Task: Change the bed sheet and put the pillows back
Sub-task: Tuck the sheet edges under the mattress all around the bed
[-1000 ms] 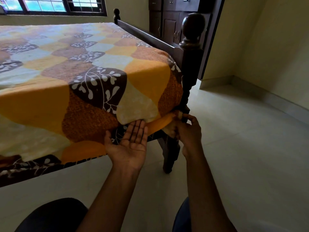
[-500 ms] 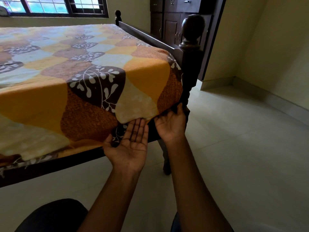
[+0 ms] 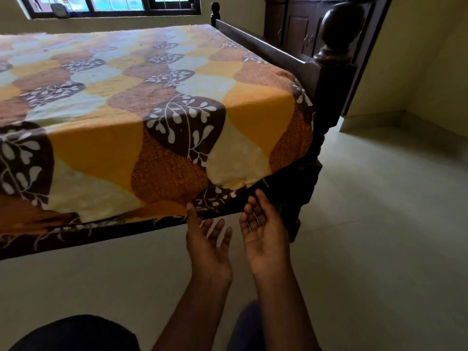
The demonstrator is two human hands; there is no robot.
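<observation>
A bed sheet [image 3: 162,105] with orange, brown, cream and pale blue shapes and white leaf prints covers the mattress and hangs over its near side. Its corner is tucked in beside the dark wooden bedpost [image 3: 331,79]. My left hand [image 3: 207,241] is palm up just below the sheet's hanging edge, its thumb tip touching the fringe. My right hand [image 3: 266,231] is palm up with relaxed fingers below the tucked corner, holding nothing. No pillows are in view.
The dark wooden bed frame [image 3: 263,49] runs along the far right side of the mattress. A dark wardrobe [image 3: 298,26] stands behind the bedpost. A window [image 3: 109,5] is on the far wall. Pale tiled floor [image 3: 379,224] spreads to the right.
Both hands have dropped away from the tucked corner and now sit lower, palms up. The right hand let go of the sheet corner it held a second ago. The view moved closer.
</observation>
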